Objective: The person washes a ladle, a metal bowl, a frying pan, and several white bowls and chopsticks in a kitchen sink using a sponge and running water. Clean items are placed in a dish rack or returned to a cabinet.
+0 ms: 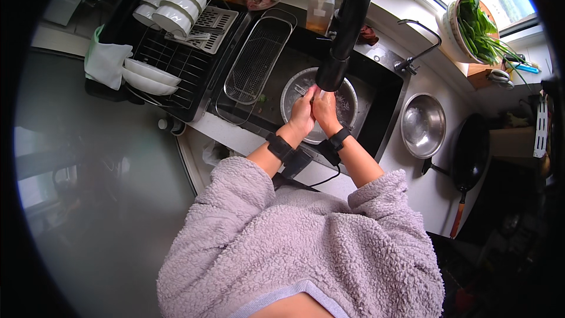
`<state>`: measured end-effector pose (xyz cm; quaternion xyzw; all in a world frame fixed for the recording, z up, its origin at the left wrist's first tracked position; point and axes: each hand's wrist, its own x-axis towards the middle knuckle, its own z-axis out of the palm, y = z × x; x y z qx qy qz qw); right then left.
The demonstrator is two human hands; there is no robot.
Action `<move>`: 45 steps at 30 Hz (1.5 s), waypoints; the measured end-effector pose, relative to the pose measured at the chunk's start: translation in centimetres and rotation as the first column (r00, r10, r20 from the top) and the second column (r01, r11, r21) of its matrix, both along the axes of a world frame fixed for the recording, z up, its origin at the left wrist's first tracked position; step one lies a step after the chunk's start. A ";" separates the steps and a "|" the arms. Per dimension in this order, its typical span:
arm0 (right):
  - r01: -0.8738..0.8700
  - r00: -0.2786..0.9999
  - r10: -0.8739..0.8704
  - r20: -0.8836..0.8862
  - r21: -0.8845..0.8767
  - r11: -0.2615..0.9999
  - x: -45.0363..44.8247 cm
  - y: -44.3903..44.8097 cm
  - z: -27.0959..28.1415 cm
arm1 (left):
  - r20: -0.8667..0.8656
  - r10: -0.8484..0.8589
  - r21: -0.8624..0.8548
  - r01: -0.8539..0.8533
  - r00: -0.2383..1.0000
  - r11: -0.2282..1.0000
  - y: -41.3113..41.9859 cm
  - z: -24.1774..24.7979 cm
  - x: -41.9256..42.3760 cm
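Note:
My left hand and my right hand are close together, fingers bent, over a round metal basin in the dark sink. The spout of the black faucet hangs directly above them and covers part of the fingers. Water sits in the basin, with bubbles or splashes around the hands. A small shiny object shows beside my left fingertips; whether it is held is unclear. What lies between the fingers is hidden.
An oval wire basket spans the sink's left side. Beyond it stands a dish rack with white bowls. A soap dispenser is behind the sink. Right are a steel bowl, a frying pan and leafy greens.

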<state>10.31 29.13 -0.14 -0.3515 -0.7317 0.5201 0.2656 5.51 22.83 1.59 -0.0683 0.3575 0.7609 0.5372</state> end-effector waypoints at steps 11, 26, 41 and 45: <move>0.413 0.879 -0.248 0.407 -0.389 0.823 10.7 4.1 -8.3 | -0.120 -0.146 -0.109 0.133 0.982 0.985 1.0 2.1 1.1; 0.157 0.987 -0.010 0.159 -0.962 0.224 8.5 2.9 -10.1 | -0.501 -0.223 -0.196 0.142 0.836 0.970 3.9 4.5 0.6; 0.335 0.905 -0.367 0.212 -0.889 0.311 8.1 0.9 -8.9 | -0.486 -0.487 -0.247 0.420 0.726 0.873 1.3 1.5 0.4; 0.394 0.896 -0.331 0.297 -0.875 0.281 7.9 1.1 -10.5 | -0.615 -0.366 -0.241 0.276 0.698 0.930 1.9 0.7 0.6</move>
